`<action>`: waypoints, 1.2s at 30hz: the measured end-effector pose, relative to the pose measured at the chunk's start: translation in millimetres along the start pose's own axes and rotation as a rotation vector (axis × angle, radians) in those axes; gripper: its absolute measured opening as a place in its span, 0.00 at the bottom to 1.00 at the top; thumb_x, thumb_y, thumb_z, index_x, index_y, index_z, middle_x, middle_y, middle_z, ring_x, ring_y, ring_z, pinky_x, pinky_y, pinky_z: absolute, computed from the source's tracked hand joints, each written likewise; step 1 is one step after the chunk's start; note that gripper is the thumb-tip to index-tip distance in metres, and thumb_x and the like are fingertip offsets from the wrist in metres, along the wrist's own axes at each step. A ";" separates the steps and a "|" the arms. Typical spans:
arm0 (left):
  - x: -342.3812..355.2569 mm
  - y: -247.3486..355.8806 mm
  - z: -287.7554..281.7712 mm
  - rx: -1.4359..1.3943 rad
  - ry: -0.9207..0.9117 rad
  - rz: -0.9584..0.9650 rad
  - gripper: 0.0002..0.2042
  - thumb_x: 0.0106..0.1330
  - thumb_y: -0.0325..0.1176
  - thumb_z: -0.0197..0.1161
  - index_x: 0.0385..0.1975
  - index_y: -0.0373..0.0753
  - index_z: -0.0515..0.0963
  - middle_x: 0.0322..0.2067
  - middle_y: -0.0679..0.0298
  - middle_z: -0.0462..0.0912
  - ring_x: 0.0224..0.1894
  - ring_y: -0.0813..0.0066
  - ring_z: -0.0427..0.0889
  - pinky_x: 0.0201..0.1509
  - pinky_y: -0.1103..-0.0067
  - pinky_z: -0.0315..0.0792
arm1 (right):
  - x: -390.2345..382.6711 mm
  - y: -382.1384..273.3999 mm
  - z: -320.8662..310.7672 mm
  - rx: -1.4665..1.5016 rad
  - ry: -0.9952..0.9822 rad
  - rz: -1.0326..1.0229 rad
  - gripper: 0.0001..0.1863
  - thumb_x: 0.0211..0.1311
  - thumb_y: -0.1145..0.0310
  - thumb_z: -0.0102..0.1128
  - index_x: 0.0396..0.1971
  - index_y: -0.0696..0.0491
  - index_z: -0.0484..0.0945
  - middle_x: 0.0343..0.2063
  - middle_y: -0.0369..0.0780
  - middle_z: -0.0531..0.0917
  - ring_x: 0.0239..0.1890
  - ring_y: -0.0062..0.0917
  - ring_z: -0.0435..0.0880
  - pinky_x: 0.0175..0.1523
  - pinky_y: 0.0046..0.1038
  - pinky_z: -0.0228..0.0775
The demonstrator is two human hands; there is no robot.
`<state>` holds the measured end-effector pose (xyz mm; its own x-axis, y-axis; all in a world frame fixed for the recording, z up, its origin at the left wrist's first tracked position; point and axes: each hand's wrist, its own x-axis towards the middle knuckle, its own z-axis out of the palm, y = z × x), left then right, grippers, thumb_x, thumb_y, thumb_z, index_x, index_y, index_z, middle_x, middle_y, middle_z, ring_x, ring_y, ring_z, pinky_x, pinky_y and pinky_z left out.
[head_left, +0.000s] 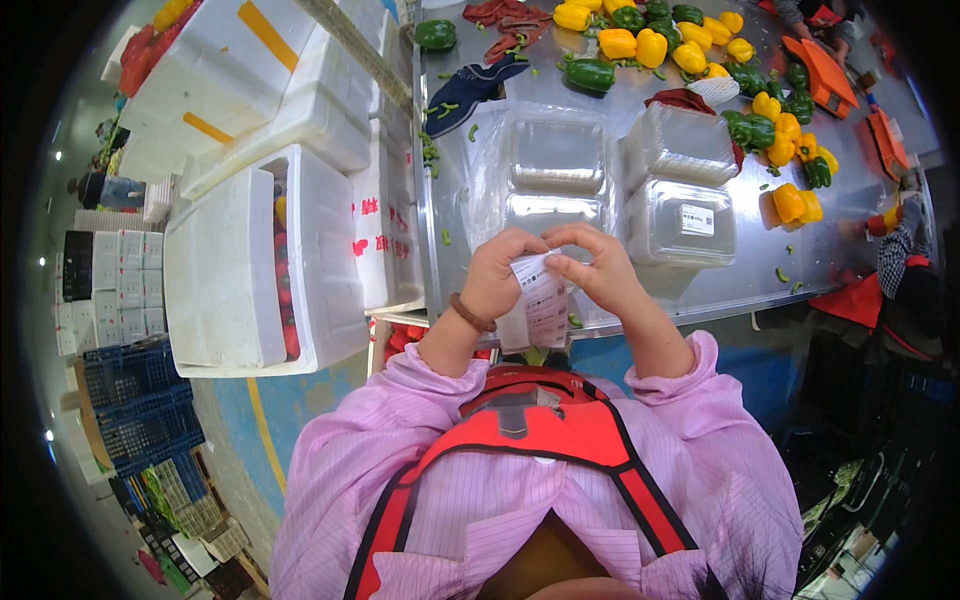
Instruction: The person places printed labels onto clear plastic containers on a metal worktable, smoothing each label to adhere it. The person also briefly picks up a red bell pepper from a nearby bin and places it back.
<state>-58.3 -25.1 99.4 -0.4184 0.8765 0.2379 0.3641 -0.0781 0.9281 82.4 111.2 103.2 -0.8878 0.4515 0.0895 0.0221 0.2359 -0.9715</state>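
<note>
Left hand [497,272]: grasping a strip of white printed labels [543,302] at its upper left. Right hand [603,268]: thumb and fingers closed in at the strip's top edge; can't tell if a label is lifted off the backing. Strip is in front of the torso at the near edge of the metal desk [760,270], lower end hanging down. Repeating print on it: dark symbols plus fine lines, too small to read.

Beyond the right hand: clear plastic clamshell box [660,222] with a white sticker [697,220] on the lid, dark square code and small text, not legible. Clear container stack [680,140] just behind it. More clear trays [556,150] to the left in clear film.

Left of desk: white foam box [385,225], large red characters on its side. Yellow bell peppers [617,43] and green bell peppers [590,75] across the far side.
</note>
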 end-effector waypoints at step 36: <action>-53.4 -88.5 1.1 0.501 -0.209 -0.267 0.04 0.51 0.26 0.64 0.26 0.39 0.78 0.65 0.41 0.60 0.68 0.43 0.58 0.70 0.64 0.54 | -64.5 99.9 13.4 -0.667 0.334 0.291 0.24 0.52 0.70 0.62 0.52 0.58 0.74 0.52 0.51 0.75 0.55 0.46 0.72 0.60 0.40 0.64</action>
<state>-67.3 -64.5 4.3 -0.3954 0.9137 -0.0935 0.6374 0.3463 0.6883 135.8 94.0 -2.6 -0.6219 0.7830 0.0164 0.5957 0.4865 -0.6392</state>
